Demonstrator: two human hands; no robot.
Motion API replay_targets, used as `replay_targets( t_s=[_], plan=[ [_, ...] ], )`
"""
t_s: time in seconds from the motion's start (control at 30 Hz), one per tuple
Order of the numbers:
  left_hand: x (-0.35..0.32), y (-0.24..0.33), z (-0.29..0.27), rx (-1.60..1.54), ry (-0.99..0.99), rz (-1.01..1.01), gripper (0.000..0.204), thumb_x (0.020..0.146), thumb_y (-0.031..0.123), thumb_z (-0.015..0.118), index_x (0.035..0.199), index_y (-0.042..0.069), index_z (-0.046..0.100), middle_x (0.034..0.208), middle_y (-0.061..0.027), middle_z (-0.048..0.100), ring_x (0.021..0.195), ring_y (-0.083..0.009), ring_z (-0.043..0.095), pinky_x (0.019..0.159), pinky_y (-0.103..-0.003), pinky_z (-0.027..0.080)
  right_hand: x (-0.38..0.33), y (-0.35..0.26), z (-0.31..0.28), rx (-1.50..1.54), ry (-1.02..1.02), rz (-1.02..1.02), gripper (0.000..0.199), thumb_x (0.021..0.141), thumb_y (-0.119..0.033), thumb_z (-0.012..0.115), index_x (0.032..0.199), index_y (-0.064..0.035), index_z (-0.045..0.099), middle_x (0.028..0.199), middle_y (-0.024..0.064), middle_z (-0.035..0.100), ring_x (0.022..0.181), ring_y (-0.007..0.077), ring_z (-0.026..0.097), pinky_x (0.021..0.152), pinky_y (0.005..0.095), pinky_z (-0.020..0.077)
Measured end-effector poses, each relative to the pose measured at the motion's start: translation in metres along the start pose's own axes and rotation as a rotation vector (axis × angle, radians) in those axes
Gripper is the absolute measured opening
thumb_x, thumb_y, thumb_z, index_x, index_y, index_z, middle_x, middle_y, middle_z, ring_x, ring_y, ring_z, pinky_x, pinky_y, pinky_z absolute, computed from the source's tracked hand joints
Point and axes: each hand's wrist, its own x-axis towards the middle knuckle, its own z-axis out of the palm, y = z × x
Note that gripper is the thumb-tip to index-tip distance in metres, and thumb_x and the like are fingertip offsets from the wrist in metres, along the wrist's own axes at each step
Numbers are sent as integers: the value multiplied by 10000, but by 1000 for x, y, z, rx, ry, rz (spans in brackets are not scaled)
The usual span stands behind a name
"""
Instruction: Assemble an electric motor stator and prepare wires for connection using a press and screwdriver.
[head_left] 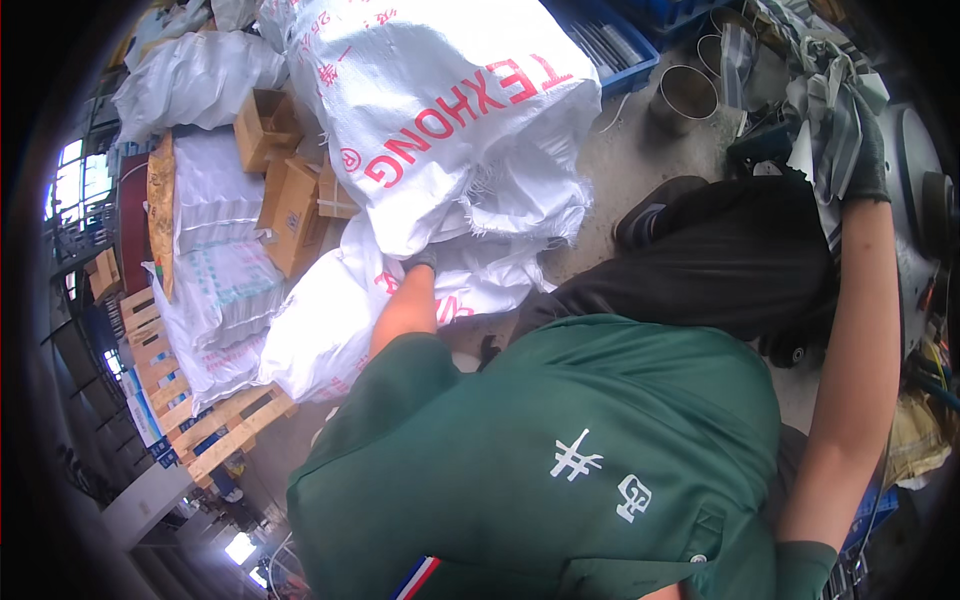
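Observation:
A large white woven sack (pixel 430 110) with red printing bulges in front of me, lying over another white sack (pixel 320 310). My left hand (pixel 421 261), in a dark glove, reaches in where the two sacks meet. Sack folds cover its fingers, so its grip is hidden. Out to the far right, my right hand (pixel 868 165), also in a dark glove, is closed around a bunch of crumpled grey-white strips (pixel 828 125). The strips hang down past the wrist.
At left, packed white bags (pixel 225 240) and open cardboard boxes (pixel 292 215) sit by a wooden pallet (pixel 235 430). A metal cylinder (pixel 685 98) stands on the floor near a blue crate (pixel 632 72) of metal pieces. Round machine parts (pixel 915 190) lie beside my right forearm.

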Motion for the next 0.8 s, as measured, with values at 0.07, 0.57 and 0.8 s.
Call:
replay_targets(
  t_s=[0.07,0.57,0.8],
  plan=[
    [6,-13,3,3,-28,-9,414,966,211,542,1353,95,634,1350,-154,660,1207,-319,651,1001,-420,503,2,-7,4,365,190,175,358,1114,-231,371,1339,8,513,1243,123,602,1147,185,605,1042,263,502],
    [23,-71,12,95,-231,-112,425,964,196,537,1369,102,624,1360,-155,654,1212,-320,649,1010,-420,500,11,-2,6,1462,-316,127,483,1095,-203,333,1550,-46,375,1571,102,420,1458,207,396,1247,323,296],
    [-49,-78,67,112,-319,-202,431,962,189,535,1376,106,619,1364,-155,651,1215,-320,647,1015,-419,499,21,45,-10,1656,-770,-110,484,1096,-198,362,1561,-62,364,1607,51,378,1492,181,347,1238,295,312]
  ],
)
